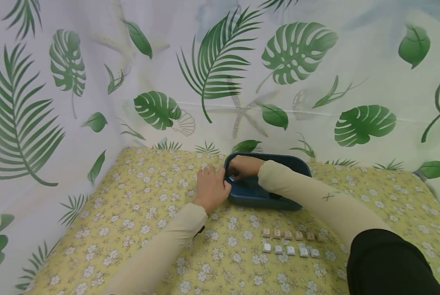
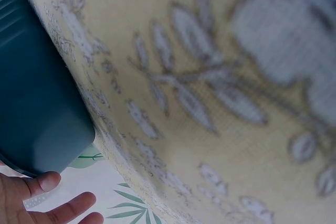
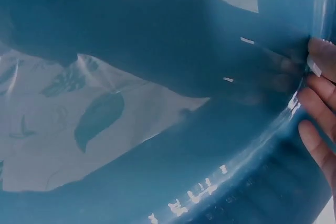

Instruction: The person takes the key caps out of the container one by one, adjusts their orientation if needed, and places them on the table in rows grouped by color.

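My right hand is down inside a dark blue plastic bin, at its left end. Between thumb and fingertips it pinches a small white keycap, close to the bin's curved inner wall. At the bin's outer left side is my left hand. Its thumb lies against the bin's rim in the left wrist view, while the other fingers stay loosely extended and spread.
In front of the bin, two rows lie on the yellow flowered cloth: several tan keycaps behind, several white keycaps nearer me. A leaf-print curtain hangs close behind the bin.
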Tool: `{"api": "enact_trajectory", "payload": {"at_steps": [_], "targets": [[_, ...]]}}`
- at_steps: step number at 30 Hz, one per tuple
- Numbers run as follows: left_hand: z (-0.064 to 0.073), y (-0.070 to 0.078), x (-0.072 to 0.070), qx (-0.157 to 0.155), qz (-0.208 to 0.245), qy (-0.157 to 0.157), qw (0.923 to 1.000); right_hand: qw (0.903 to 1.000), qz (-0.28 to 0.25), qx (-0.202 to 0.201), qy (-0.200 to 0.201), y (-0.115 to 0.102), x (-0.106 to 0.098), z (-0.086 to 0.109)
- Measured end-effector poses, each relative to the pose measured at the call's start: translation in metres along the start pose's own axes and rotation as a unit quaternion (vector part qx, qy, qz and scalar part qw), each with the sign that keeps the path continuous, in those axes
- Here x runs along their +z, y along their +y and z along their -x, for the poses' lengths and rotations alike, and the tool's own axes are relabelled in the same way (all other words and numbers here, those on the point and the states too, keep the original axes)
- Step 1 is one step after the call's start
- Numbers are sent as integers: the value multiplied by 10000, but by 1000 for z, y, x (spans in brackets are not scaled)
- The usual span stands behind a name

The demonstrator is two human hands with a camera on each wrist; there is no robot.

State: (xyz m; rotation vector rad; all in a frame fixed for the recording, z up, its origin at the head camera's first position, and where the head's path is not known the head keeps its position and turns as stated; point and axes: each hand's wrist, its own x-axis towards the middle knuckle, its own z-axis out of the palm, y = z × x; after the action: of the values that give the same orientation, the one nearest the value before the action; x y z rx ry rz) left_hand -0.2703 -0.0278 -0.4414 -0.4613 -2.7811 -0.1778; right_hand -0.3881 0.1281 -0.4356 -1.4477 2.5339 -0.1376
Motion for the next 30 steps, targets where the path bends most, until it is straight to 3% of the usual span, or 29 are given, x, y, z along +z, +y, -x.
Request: {"api": "enact_trajectory", "payload": {"at_steps": [7, 15, 20, 30], "targets": [[0, 3, 1, -9, -111, -94, 9999, 9995, -281, 81, 88, -5, -20, 19], [-2, 1, 2, -103, -454, -332, 9984, 9986, -304, 130, 414, -26, -54, 60], [-4, 1, 2, -190, -451, -298, 9984, 9960, -363, 201, 793, -41, -58, 90], [-2, 4, -2, -200, -180, -441, 9987, 9792, -1148, 920, 1396, -81, -52, 150]]}}
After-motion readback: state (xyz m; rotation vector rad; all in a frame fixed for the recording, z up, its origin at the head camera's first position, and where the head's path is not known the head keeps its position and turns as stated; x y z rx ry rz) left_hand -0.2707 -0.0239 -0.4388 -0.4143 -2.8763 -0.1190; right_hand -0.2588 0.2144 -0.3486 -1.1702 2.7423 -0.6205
